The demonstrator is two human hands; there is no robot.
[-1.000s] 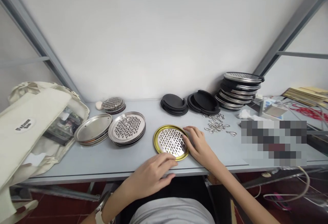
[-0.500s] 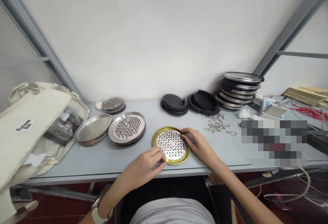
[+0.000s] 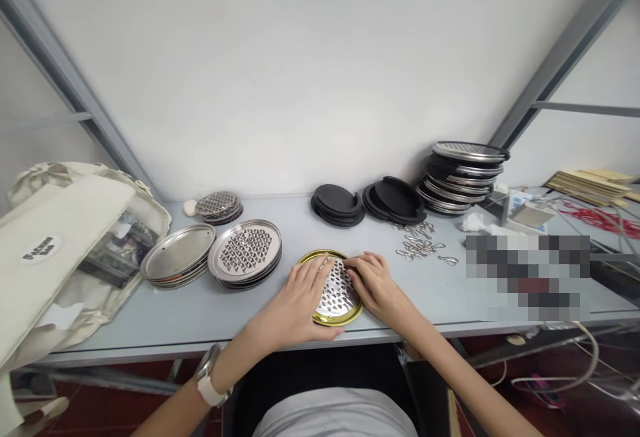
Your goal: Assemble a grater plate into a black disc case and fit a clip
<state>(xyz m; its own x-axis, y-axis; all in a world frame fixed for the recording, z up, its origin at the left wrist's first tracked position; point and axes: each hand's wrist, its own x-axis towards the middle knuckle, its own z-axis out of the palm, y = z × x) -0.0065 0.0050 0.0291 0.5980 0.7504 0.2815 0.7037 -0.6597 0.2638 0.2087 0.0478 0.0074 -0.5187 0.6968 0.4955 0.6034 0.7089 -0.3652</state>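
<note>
A round gold-rimmed tray (image 3: 337, 320) lies near the front edge of the grey table, with a perforated silver grater disc (image 3: 337, 293) inside its rim. My left hand (image 3: 303, 300) is spread over the left part of disc and rim, fingers extended, thumb at the near edge. On the right side, the bent fingers of my right hand (image 3: 374, 283) hold the tray's rim and touch the disc's edge. Left of my hands stands a stack of silver grater plates (image 3: 245, 250), beside a stack of plain metal plates (image 3: 177, 253).
Small grater discs (image 3: 219, 205) sit at the back left. Black round holders (image 3: 337, 200), metal clips (image 3: 420, 245) and a tall stack of plates (image 3: 465, 177) occupy the back right. A cream bag (image 3: 65, 237) covers the left end of the table (image 3: 200, 320).
My left hand has moved from the tray's lower left rim onto the disc, its fingers now stretched out. My right hand's fingers have shifted slightly inward over the rim.
</note>
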